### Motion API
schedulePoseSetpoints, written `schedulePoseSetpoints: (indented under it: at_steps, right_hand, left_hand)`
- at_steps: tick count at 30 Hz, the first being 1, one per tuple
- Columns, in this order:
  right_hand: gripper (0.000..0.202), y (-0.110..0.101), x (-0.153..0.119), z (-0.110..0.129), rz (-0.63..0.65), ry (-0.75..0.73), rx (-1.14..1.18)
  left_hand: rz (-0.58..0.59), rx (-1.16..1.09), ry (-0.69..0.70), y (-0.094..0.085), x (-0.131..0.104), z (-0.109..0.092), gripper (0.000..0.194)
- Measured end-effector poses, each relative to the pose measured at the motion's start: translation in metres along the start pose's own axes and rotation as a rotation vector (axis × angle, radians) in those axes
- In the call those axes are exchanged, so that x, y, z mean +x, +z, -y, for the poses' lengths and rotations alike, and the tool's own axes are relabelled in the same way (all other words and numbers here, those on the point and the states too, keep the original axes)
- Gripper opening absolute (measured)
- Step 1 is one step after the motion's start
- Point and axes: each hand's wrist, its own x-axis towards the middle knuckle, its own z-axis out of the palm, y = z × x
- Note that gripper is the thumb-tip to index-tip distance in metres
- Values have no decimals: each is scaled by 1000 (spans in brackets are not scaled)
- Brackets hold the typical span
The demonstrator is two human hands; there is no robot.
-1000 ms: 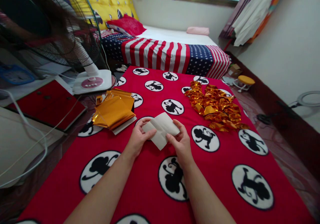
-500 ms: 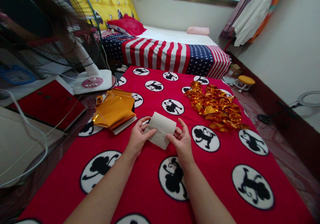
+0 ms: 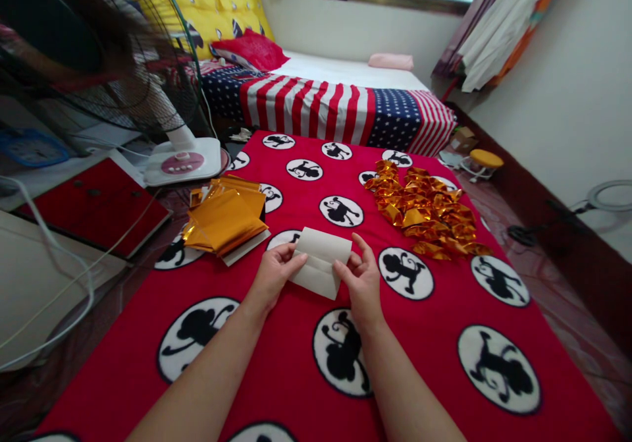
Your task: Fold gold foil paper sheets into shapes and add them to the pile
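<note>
Between my two hands is a sheet of paper (image 3: 322, 251), its pale grey side facing up, with a crease running across its middle and its far part curved. My left hand (image 3: 277, 269) pinches the left edge, thumb on top and fingers beneath. At the right edge my right hand (image 3: 361, 276) grips it with the thumb on top, the index finger sticking up. To the left lies a loose stack of gold foil paper (image 3: 227, 215), some sheets showing a pale underside. A heap of folded gold foil pieces (image 3: 427, 211) spreads over the cloth to the right.
Everything lies on a red cloth (image 3: 415, 363) with monkey figures in white circles. A fan (image 3: 182, 159) with blurred blades stands at the left, near a white cable (image 3: 89, 277). A bed (image 3: 316, 109) is behind, and a yellow stool (image 3: 486, 159) at the right.
The paper has turned slightly and shifted a little toward me and to the right. Its crease shows more plainly. Both hands keep their hold, and the left fingers are curled in more.
</note>
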Motion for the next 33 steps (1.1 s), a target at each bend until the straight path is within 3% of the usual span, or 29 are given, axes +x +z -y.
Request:
schedulePoseSetpoints:
  at_steps: [5, 11, 17, 33]
  right_hand:
    - [43, -6, 2, -4, -56, -73, -68]
    - [40, -9, 2, -4, 50, -232, -261]
    - [20, -8, 1, -6, 120, -211, -256]
    - [18, -6, 2, -4, 121, -172, -268]
  left_hand:
    - [-74, -72, 2, 1, 1, -1, 36]
    - [-90, -131, 0, -1, 3, 1, 35]
    - [-100, -108, 15, -1, 3, 2, 36]
    - [-95, -93, 6, -1, 1, -1, 34]
